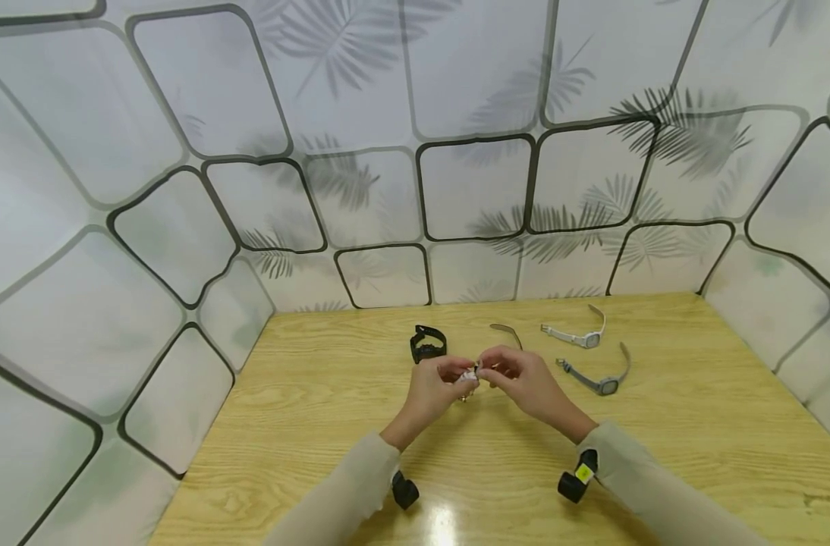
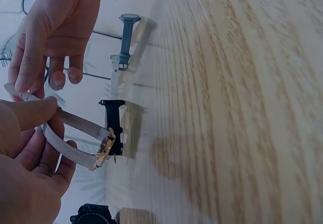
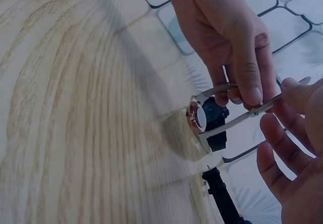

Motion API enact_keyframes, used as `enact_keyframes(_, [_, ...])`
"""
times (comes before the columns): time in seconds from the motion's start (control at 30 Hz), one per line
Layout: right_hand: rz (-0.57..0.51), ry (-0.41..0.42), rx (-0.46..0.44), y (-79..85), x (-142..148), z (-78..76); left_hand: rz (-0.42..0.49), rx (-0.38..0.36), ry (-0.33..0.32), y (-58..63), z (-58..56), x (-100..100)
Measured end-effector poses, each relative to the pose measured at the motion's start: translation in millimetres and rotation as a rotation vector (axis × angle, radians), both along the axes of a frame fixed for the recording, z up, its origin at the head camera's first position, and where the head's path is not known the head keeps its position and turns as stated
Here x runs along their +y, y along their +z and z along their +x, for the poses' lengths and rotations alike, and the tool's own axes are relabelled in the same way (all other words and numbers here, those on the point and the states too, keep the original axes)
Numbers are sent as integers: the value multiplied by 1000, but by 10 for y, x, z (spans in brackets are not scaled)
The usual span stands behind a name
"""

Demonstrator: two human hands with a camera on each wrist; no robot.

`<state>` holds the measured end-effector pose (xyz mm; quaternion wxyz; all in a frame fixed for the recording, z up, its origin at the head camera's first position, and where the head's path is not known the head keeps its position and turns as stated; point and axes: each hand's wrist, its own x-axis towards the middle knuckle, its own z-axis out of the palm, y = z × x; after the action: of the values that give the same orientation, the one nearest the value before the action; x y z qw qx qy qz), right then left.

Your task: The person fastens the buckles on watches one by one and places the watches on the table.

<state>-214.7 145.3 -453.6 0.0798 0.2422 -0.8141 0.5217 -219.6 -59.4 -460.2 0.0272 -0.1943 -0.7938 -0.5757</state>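
Both hands meet over the table around a wristwatch with a white strap [image 2: 81, 125] and a rose-gold case [image 2: 104, 149]. My left hand [image 1: 430, 392] pinches the strap between thumb and fingers, its two halves brought together in a loop. My right hand [image 1: 526, 384] pinches the strap near its end with thumb and forefinger, close beside the left fingertips. The case hangs at the lower end of the loop, just above the tabletop, and its round dial [image 3: 201, 116] shows in the right wrist view. Fingers partly hide where the strap halves overlap.
A black watch [image 1: 429, 350] stands beyond the left hand. Behind the right hand another strap [image 1: 507, 329] shows partly. To the right lie a white watch [image 1: 579, 338] and a grey-blue watch [image 1: 601, 384]. A patterned cloth [image 1: 476, 189] walls the wooden table [image 1: 306, 394].
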Motion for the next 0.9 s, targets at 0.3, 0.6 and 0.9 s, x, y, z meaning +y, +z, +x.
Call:
enact_keyframes(0.3, [5,10,31,-81,9,-43,-18,-1,-3,-13,-4,4])
enact_keyframes(0.6, [-9,-4,55,-101,4,-38,-33,38,34,-17,10,-13])
enact_keyframes(0.9, [-29,-42,95,-102,-16,-48,-152,149,159,-35,7,-30])
